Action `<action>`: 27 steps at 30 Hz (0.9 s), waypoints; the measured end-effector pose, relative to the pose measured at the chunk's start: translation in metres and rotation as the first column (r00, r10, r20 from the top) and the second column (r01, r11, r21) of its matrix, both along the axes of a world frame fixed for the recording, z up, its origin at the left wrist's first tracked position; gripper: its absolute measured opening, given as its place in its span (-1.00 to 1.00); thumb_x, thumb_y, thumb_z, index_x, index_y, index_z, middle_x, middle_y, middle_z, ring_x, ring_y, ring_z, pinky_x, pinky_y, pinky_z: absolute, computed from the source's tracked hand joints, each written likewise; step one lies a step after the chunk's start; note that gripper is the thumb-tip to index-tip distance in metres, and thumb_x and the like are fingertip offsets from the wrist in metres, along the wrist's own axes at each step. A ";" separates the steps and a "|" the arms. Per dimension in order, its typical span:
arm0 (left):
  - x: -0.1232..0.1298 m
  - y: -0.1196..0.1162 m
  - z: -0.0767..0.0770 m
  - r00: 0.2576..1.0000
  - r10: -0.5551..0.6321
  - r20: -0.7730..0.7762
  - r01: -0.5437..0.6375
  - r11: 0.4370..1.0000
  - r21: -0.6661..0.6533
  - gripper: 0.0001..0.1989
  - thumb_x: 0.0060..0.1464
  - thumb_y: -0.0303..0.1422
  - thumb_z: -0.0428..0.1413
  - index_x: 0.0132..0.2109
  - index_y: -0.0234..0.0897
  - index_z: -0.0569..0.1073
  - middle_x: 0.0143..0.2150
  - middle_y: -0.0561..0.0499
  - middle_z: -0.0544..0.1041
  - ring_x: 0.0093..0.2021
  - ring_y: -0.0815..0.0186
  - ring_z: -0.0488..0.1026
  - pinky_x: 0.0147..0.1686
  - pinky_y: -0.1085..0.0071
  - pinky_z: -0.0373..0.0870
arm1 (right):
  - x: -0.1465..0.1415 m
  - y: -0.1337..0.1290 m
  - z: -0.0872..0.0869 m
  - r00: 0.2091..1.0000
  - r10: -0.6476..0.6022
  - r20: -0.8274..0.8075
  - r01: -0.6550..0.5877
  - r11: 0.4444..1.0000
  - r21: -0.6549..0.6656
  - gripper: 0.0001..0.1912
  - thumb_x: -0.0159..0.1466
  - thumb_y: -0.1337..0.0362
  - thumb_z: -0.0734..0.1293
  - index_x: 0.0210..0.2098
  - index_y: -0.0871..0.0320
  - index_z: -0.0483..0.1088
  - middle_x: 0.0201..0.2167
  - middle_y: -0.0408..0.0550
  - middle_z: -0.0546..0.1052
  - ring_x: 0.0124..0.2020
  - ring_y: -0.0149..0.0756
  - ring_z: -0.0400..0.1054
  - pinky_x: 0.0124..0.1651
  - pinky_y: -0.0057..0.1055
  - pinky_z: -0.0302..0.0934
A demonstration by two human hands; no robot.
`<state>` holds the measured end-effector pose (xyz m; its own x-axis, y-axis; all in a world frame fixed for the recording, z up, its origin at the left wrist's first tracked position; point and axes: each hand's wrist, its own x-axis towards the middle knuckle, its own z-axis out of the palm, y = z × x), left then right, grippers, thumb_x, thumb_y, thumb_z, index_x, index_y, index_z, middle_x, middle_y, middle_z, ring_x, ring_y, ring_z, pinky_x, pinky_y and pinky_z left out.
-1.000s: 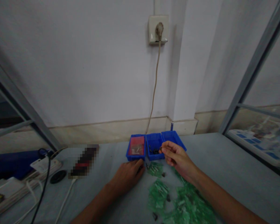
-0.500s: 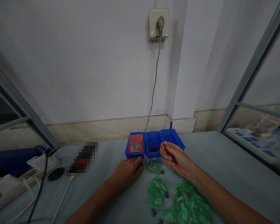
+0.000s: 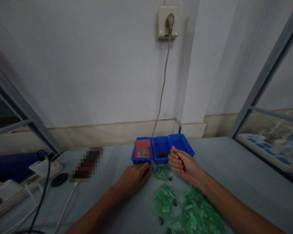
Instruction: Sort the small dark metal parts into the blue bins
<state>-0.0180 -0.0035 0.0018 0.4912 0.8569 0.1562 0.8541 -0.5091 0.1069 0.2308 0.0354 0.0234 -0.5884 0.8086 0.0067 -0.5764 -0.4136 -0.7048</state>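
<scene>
My right hand (image 3: 185,165) is raised just in front of the blue bins, its fingers curled. Thumb and forefinger pinch a small dark metal piece (image 3: 175,152), too small to name exactly. My left hand (image 3: 134,178) rests on the table by the front of the left blue bin (image 3: 132,160), fingers bent inward; whatever it may hold is hidden. That bin contains a red sheet (image 3: 143,144) and a clear bag of small parts (image 3: 143,153). Several dark pieces lie in the middle bin (image 3: 161,141). Between my hands is a small green bag of metal parts (image 3: 161,173).
More green bags (image 3: 201,211) lie under my right forearm, with loose dark pieces (image 3: 160,221) beside them. The right blue bin (image 3: 179,141) stands by the wall. On the left are a pixelated device (image 3: 86,165), a black disc (image 3: 59,179), cables and a power strip (image 3: 5,206).
My right hand has turned slightly, and its fingers are curled tighter around the small piece. My left hand stays in place. The camera view has shifted a little.
</scene>
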 end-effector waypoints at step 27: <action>0.001 0.004 -0.001 1.000 -0.016 0.013 0.017 1.000 -0.010 -0.89 0.31 -0.38 -0.07 -0.07 -0.15 0.32 -0.20 0.04 0.57 -0.25 0.24 0.54 -0.31 0.41 0.33 | -0.002 -0.005 -0.003 0.982 -0.185 0.046 0.181 0.980 0.083 -0.82 0.22 0.31 0.51 -0.27 0.18 0.44 -0.33 -0.11 0.49 -0.47 -0.51 0.33 -0.52 -0.63 0.19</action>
<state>-0.0173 0.0001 0.0006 0.5033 0.8503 0.1540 0.8441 -0.5219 0.1231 0.2288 0.0306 0.0208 -0.4319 0.9007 0.0468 -0.5979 -0.2471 -0.7625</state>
